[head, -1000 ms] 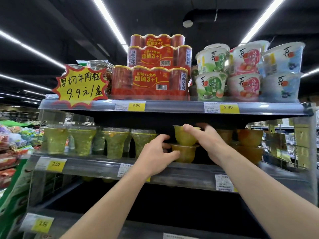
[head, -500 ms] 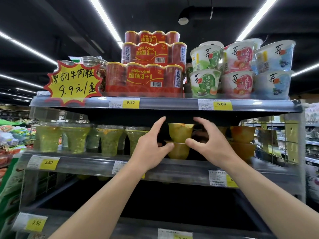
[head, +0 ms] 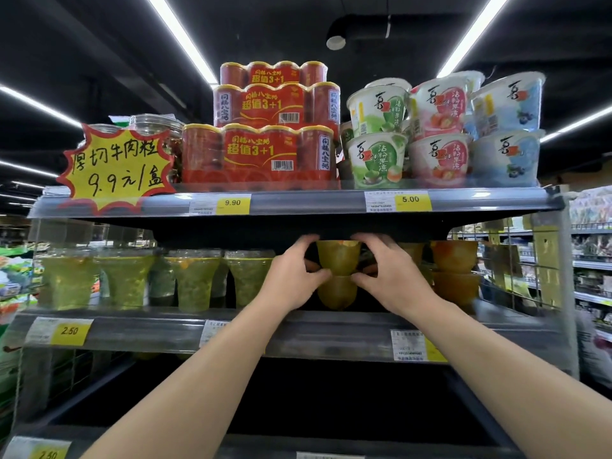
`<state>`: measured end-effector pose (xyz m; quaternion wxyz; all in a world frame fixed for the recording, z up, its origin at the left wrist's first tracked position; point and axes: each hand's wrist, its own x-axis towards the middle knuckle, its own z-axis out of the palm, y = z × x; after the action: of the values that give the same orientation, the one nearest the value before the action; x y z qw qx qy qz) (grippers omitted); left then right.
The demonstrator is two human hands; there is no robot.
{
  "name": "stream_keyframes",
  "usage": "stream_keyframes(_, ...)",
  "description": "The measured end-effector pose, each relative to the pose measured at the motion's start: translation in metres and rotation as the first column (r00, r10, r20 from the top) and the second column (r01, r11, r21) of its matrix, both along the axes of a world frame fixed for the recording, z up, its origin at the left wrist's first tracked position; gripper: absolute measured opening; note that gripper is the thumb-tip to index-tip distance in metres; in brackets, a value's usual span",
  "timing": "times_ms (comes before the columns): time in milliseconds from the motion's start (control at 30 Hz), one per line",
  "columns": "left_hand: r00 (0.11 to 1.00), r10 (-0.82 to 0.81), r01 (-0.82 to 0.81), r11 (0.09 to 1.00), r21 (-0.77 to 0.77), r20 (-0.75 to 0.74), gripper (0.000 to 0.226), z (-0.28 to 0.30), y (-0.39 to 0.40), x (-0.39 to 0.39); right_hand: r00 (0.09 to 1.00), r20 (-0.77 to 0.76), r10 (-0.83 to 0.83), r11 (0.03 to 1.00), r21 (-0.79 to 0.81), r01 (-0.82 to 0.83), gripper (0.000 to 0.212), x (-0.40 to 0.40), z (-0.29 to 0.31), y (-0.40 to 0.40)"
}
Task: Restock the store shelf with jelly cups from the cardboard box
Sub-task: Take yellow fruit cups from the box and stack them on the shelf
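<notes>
Middle shelf (head: 298,332), seen from below eye level. I have both hands on the upper jelly cup (head: 338,258), a yellow-green cup stacked on a second jelly cup (head: 337,293) at the centre of the shelf. My left hand (head: 291,279) curls round the upper cup's left side, thumb at the seam between the two cups, fingers reaching up under the top shelf (head: 298,203). My right hand (head: 389,276) mirrors it on the right side, thumb at the same seam. Both hands grip the upper cup between them. To the left stands a row of green jelly cups (head: 129,276); to the right, a stack of orange cups (head: 454,273). On the top shelf sit red can packs (head: 261,150), lidded tubs (head: 440,134) and a yellow price sign (head: 116,167).
</notes>
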<state>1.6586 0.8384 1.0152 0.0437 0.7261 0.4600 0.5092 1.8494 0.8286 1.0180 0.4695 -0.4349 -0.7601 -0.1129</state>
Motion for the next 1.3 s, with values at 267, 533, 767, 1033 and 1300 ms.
stream_keyframes(267, 1.0, 0.004, -0.004, 0.998, -0.065, 0.006, 0.075, 0.006, 0.032, 0.008, 0.992, 0.099, -0.078, 0.996, -0.042, 0.083, 0.065, -0.002, 0.009, 0.023)
stream_keyframes(533, 1.0, 0.006, -0.005, 0.994, -0.113, 0.006, 0.079, 0.01, 0.044, 0.026, 0.974, 0.165, -0.155, 0.987, -0.007, 0.158, 0.069, 0.01, 0.007, 0.031)
stream_keyframes(767, 1.0, 0.003, -0.005, 0.991, -0.131, -0.018, 0.078, 0.013, 0.046, 0.034, 0.976, 0.14, -0.169, 0.984, -0.029, 0.174, 0.071, 0.014, 0.008, 0.029)
stream_keyframes(1033, 0.999, -0.032, 0.029, 0.988, -0.151, -0.023, 0.092, 0.015, 0.032, 0.033, 0.985, 0.015, -0.172, 0.983, -0.067, 0.173, 0.064, 0.02, 0.006, 0.001)
stream_keyframes(1300, 1.0, -0.003, 0.003, 1.0, -0.02, -0.004, 0.065, -0.008, -0.025, 0.002, 0.976, -0.034, -0.213, 0.97, -0.124, 0.207, 0.054, 0.008, -0.026, -0.047)
